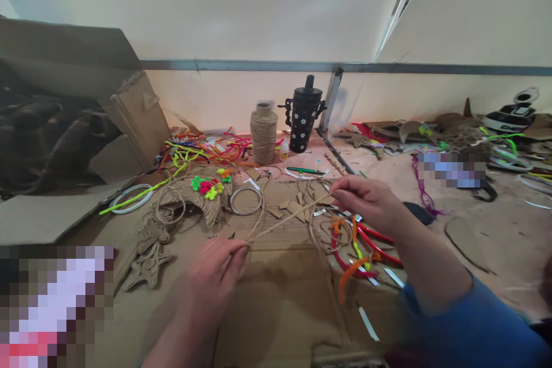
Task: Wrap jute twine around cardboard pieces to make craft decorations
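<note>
Pinches one end of a twine (284,219) strand in the left hand (215,279), fingers closed on it, low over the cardboard (276,310); grips the other end in the right hand (366,201), fingertips shut, higher and to the right; holds the strand taut and slanted between both; works near a ring (245,200) and a jute piece (190,207) bearing flowers (208,186), with a spool (264,135) beside a black flask (304,118) farther back.
</note>
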Demonstrator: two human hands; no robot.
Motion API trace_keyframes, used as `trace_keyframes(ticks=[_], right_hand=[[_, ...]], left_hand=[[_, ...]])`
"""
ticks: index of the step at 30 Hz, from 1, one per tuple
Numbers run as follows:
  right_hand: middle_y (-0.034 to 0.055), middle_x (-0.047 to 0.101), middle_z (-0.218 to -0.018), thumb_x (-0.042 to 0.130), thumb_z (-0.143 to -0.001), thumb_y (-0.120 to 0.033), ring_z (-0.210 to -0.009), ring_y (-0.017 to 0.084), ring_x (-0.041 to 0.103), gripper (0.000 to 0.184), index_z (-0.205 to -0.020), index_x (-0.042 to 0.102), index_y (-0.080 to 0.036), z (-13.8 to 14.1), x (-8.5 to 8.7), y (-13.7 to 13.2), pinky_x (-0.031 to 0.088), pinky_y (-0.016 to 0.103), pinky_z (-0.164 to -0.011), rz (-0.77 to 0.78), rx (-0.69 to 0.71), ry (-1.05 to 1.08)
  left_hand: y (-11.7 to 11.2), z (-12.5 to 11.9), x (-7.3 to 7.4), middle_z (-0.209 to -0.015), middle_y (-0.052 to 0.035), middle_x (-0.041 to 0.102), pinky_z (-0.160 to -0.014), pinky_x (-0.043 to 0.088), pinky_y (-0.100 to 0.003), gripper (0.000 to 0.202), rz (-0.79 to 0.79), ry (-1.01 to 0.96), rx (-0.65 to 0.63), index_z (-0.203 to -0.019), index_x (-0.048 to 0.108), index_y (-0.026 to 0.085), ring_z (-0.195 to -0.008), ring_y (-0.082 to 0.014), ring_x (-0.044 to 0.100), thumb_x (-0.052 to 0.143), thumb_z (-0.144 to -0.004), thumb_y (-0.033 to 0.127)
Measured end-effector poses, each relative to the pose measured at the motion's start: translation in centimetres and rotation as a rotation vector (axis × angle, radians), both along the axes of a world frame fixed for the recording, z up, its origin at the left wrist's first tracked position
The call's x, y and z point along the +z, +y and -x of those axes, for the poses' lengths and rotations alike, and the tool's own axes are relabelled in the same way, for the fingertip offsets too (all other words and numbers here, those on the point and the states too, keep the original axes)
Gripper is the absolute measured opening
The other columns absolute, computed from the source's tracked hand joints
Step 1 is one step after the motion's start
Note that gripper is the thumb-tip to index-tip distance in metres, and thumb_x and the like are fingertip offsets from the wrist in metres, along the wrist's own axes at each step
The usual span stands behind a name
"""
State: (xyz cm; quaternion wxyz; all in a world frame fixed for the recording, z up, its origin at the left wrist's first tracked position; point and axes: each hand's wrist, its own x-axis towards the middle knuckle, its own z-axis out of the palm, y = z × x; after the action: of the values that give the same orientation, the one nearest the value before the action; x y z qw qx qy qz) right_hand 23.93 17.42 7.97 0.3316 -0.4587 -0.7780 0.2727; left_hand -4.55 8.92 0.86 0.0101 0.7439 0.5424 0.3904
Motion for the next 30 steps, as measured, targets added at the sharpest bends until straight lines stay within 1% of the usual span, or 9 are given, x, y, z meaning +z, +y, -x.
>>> trace_keyframes(ticks=[6, 10, 12, 13, 17, 20, 22, 24, 30], right_hand=[[-0.0027, 0.053, -0.055, 0.053, -0.081, -0.039, -0.049, 0.012, 0.049, 0.021, -0.080, 0.061, -0.020, -0.8, -0.7, 1.5, 0.039, 0.023, -0.048, -0.058, -0.217, 0.117], [-0.0035, 0.053, -0.052, 0.055, -0.081, -0.038, -0.045, 0.012, 0.050, 0.018, -0.079, 0.061, -0.021, -0.3, -1.4, 1.9, 0.038, 0.023, -0.044, -0.087, -0.296, 0.269], [-0.0021, 0.058, -0.056, 0.054, -0.083, -0.032, -0.048, 0.012, 0.053, 0.015, -0.078, 0.061, -0.021, 1.0, -1.8, 0.8, 0.039, 0.023, -0.046, -0.189, -0.208, 0.197], [-0.0010, 0.062, -0.059, 0.053, -0.084, -0.029, -0.051, 0.012, 0.056, 0.014, -0.078, 0.062, -0.020, 1.9, -2.0, 0.0, 0.041, 0.023, -0.049, -0.258, -0.117, 0.136], [0.0016, 0.069, -0.067, 0.051, -0.088, -0.021, -0.058, 0.012, 0.062, 0.018, -0.079, 0.066, -0.019, 5.4, -2.9, -3.4, 0.043, 0.021, -0.056, -0.534, 0.268, -0.075], [0.0020, 0.070, -0.066, 0.051, -0.090, -0.024, -0.059, 0.013, 0.063, 0.020, -0.080, 0.067, -0.018, 6.0, -3.2, -3.9, 0.042, 0.022, -0.056, -0.564, 0.330, -0.150], [0.0022, 0.072, -0.072, 0.051, -0.090, -0.025, -0.064, 0.013, 0.065, 0.020, -0.082, 0.068, -0.018, 5.1, -3.0, -2.9, 0.044, 0.021, -0.059, -0.481, 0.356, -0.189], [0.0017, 0.073, -0.075, 0.051, -0.090, -0.025, -0.066, 0.013, 0.066, 0.020, -0.083, 0.069, -0.019, 3.4, -2.4, -1.4, 0.044, 0.020, -0.059, -0.381, 0.347, -0.213], [0.0017, 0.073, -0.078, 0.051, -0.087, -0.025, -0.067, 0.014, 0.065, 0.020, -0.083, 0.070, -0.020, -1.5, -1.3, 2.1, 0.045, 0.022, -0.061, -0.308, 0.063, -0.301]], left_hand=[[0.7, 0.6, 0.0, -0.080, -0.0013, 0.073, -0.071, 0.054, -0.030, 0.017, 0.023, -0.049, 0.140, -0.089, 0.068, 0.022, -0.076, -0.0178, 0.068, 0.054, -0.088, 0.031], [0.6, 0.1, 0.9, -0.100, -0.0078, 0.072, -0.088, 0.050, -0.037, 0.020, -0.096, -0.052, 0.178, -0.098, 0.067, 0.019, -0.097, -0.0219, 0.065, 0.054, -0.087, 0.029], [0.1, -0.8, 1.8, -0.106, -0.0091, 0.070, -0.090, 0.049, -0.038, 0.021, -0.099, -0.082, 0.169, -0.103, 0.065, 0.018, -0.101, -0.0223, 0.064, 0.055, -0.086, 0.027], [-0.3, -1.3, 2.3, -0.103, -0.0081, 0.071, -0.082, 0.052, -0.033, 0.019, -0.077, -0.122, 0.157, -0.101, 0.066, 0.018, -0.095, -0.0201, 0.066, 0.054, -0.087, 0.025], [-1.2, -3.8, 4.0, -0.096, -0.0063, 0.072, -0.059, 0.052, -0.022, 0.027, 0.171, -0.245, -0.117, -0.114, 0.059, 0.016, -0.066, -0.0117, 0.067, 0.052, -0.089, 0.024], [-1.0, -4.3, 4.2, -0.075, -0.0010, 0.071, -0.059, 0.049, -0.019, 0.016, 0.206, -0.201, -0.223, -0.094, 0.066, 0.017, -0.064, -0.0112, 0.065, 0.052, -0.089, 0.022], [-0.5, -3.6, 3.9, -0.065, 0.0008, 0.067, -0.058, 0.047, -0.019, 0.019, 0.122, -0.108, -0.175, -0.076, 0.066, 0.017, -0.061, -0.0110, 0.063, 0.051, -0.089, 0.019], [0.0, -2.4, 3.5, -0.067, 0.0000, 0.067, -0.059, 0.046, -0.020, 0.018, 0.000, -0.029, -0.054, -0.077, 0.065, 0.016, -0.061, -0.0118, 0.062, 0.052, -0.088, 0.020], [0.5, 0.1, 2.8, -0.064, 0.0012, 0.065, -0.056, 0.043, -0.023, 0.018, -0.110, 0.034, 0.217, -0.078, 0.065, 0.017, -0.058, -0.0135, 0.061, 0.053, -0.088, 0.026]])
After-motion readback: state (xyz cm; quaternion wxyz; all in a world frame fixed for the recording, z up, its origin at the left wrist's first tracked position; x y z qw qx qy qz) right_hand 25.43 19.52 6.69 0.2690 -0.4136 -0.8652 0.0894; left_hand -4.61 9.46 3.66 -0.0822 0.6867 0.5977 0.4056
